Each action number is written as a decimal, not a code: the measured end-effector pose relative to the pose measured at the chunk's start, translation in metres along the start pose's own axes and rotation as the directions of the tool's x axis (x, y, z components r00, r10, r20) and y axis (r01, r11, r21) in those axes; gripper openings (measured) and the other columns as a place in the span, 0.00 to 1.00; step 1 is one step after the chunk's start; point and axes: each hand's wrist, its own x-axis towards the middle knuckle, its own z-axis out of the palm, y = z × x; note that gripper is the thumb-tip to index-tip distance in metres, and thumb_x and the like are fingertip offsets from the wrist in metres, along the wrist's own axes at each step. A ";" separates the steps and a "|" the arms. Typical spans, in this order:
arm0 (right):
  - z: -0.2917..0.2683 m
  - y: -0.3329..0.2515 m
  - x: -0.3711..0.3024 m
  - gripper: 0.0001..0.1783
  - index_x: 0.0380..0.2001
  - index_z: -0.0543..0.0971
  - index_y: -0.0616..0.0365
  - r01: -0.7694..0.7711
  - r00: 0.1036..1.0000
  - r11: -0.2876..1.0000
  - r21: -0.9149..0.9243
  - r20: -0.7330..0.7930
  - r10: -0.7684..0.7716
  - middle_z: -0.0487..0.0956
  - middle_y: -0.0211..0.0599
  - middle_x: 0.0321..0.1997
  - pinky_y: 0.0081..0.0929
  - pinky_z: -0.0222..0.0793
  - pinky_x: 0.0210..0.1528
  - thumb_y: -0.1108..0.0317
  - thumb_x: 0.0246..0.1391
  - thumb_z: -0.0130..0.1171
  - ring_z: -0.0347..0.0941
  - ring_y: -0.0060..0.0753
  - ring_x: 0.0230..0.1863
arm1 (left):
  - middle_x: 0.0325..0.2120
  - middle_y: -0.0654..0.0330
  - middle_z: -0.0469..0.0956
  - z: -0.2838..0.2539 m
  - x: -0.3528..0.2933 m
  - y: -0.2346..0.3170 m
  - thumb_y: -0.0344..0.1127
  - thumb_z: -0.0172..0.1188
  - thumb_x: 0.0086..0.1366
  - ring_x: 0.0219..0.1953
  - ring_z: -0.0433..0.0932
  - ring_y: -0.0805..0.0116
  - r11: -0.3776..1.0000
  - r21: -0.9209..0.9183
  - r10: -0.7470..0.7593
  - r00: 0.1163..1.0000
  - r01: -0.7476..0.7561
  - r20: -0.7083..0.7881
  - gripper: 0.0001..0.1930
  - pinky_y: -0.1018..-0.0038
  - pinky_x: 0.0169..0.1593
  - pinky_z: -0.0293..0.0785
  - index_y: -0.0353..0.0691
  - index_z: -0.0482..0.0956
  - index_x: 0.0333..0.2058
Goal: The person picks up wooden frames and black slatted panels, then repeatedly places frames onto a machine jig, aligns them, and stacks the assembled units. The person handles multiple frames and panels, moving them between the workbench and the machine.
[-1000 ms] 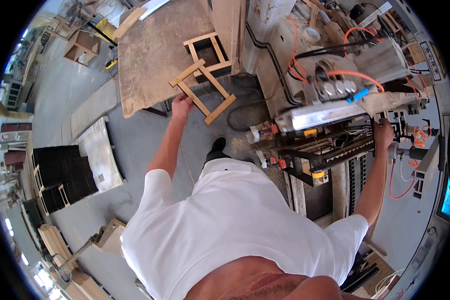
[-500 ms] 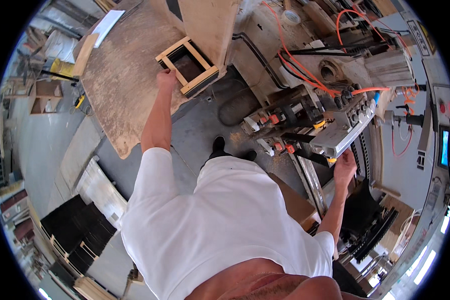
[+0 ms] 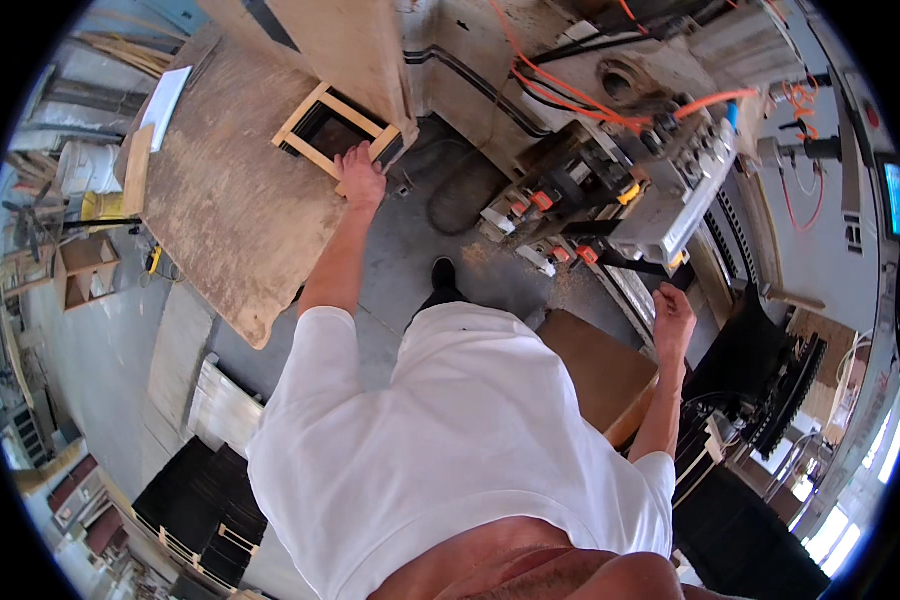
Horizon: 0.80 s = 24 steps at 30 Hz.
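On the brown wooden table (image 3: 210, 200), a rectangular pale wooden frame (image 3: 327, 106) with dark inner sides lies beside an upright board. My left hand (image 3: 360, 176) is at its near right corner, with bent fingers over the near strip; the fingers' undersides are hidden. To my right, my right hand (image 3: 674, 314) hangs with curled fingers and nothing visible in it. It is just below the silver bar (image 3: 678, 215) of a machine and apart from it.
Orange hoses (image 3: 610, 115) run over the machine. Orange-tipped clamps (image 3: 540, 200) stick out at its near side. A brown cardboard box (image 3: 600, 365) sits between my body and right arm. Stacks of black pieces (image 3: 195, 505) lie at lower left; a white bucket (image 3: 80, 167) stands far left.
My left hand has slid right along the frame, from its near left part to its near right corner. My right hand has come off the machine's silver bar. My view has shifted.
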 end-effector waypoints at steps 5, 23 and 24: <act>-0.033 0.023 -0.043 0.09 0.40 0.80 0.61 -0.050 0.994 0.997 -0.063 -0.096 0.044 0.81 0.35 0.33 0.23 0.73 0.40 0.73 0.54 0.62 0.77 0.24 0.34 | 0.49 0.55 0.75 0.003 -0.002 0.004 0.36 0.61 0.54 0.57 0.68 0.56 0.992 0.082 0.096 0.994 -0.092 -0.050 0.26 0.51 0.67 0.49 0.41 0.71 0.53; -0.224 0.091 -0.263 0.20 0.45 0.74 0.59 -0.582 0.792 0.711 -0.395 -0.474 0.385 0.78 0.46 0.44 0.42 0.69 0.46 0.60 0.52 0.63 0.73 0.54 0.47 | 0.43 0.51 0.79 0.040 -0.190 0.202 0.28 0.57 0.65 0.43 0.79 0.64 0.699 -0.684 0.308 0.951 -0.208 0.026 0.15 0.71 0.48 0.75 0.30 0.74 0.49; -0.222 0.090 -0.273 0.20 0.44 0.74 0.59 -0.616 0.774 0.697 -0.367 -0.445 0.450 0.78 0.46 0.45 0.43 0.69 0.46 0.61 0.52 0.63 0.73 0.54 0.48 | 0.42 0.53 0.80 0.046 -0.203 0.218 0.28 0.56 0.65 0.41 0.78 0.67 0.633 -0.756 0.323 0.945 -0.168 0.060 0.14 0.74 0.47 0.75 0.31 0.74 0.49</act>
